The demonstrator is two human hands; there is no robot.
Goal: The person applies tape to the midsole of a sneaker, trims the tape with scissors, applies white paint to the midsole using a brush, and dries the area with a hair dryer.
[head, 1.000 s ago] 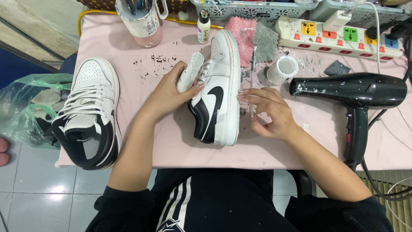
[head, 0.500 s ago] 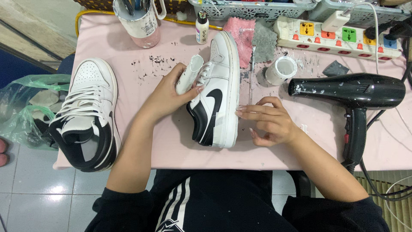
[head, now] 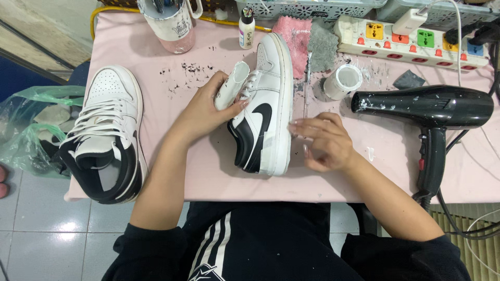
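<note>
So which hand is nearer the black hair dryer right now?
Right. The right hand rests on the table just left of the hair dryer, apart from it; the left hand is farther left, holding the sneaker.

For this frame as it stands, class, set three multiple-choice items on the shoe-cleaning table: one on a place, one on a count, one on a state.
1. Where does the hair dryer lie?
A. on the right part of the table
B. on the floor
C. inside the green bag

2. How many sneakers are in view?
A. one
B. two
C. four

3. How does the held sneaker lie?
A. upright on its sole
C. hanging off the table edge
B. tipped on its side

Answers:
1 A, it rests right of the right hand.
2 B, the held one and the other sneaker at the table's left.
3 B, its side panel faces up while the left hand grips it.
</note>
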